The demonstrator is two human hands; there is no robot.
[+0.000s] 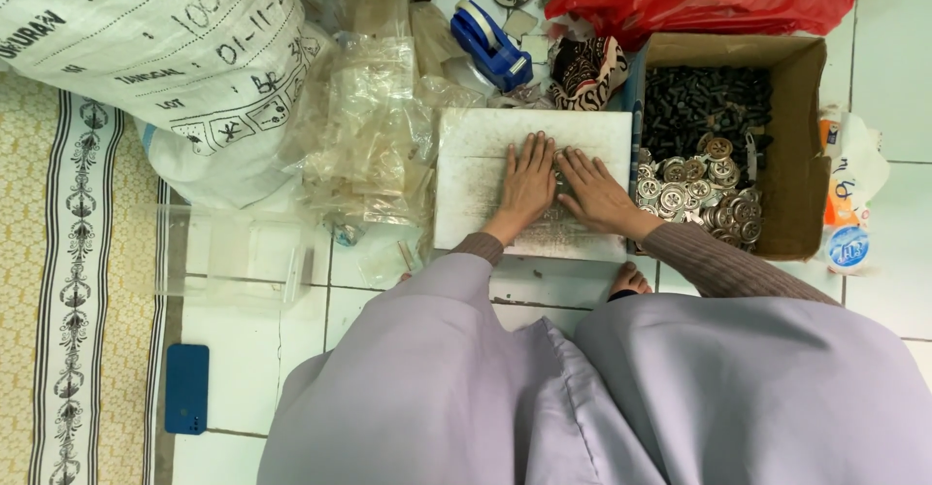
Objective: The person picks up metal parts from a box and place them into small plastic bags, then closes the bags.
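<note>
On the white board, left hand and right hand lie flat, fingers extended, gripping nothing; the metal buttons sit just right, nearer the right hand.

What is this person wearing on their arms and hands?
Both arms wear ribbed, brownish-grey knitted sleeves reaching the wrists. The left hand and right hand are bare, with no gloves; no rings or watch can be made out. A pale lilac garment covers the lap.

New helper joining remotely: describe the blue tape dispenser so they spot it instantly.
Start at the white board under both hands. Just beyond its far edge, left of the cardboard box, lies the tape dispenser: the only solid blue plastic thing among clear bags.
</note>
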